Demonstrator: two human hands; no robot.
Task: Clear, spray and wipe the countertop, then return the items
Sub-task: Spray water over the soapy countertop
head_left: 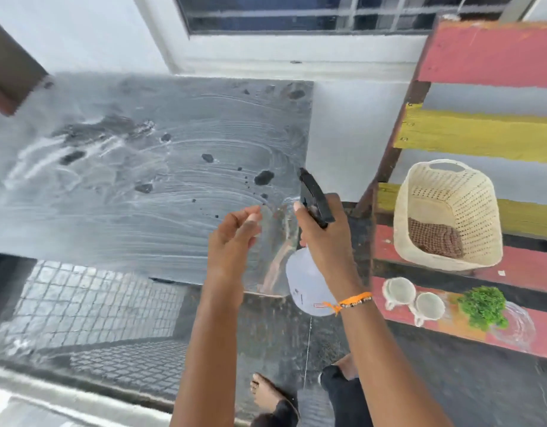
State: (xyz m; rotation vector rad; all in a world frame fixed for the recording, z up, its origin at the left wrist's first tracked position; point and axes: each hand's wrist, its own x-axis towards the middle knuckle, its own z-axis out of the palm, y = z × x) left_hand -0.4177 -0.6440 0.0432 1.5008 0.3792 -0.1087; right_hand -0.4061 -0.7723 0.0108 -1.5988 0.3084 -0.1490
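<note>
Right hand [323, 238] grips spray bottle [307, 285], label unreadable.

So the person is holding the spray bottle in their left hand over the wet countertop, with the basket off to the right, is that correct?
Not quite: the head view shows the right hand holding the spray bottle, while the left hand holds nothing. The wet countertop and the basket on the right are as you say.

My counter [161, 192] is dark polished stone, glossy and wet, filmed with pale soapy swirls. My spray bottle [309, 285] is translucent white plastic under a matt black plastic trigger head. Right of the counter, the cream basket [448, 217] is perforated plastic holding a brown checked cloth [435, 238]; the painted wooden slats [488, 53] beneath look rough and chipped.
</note>
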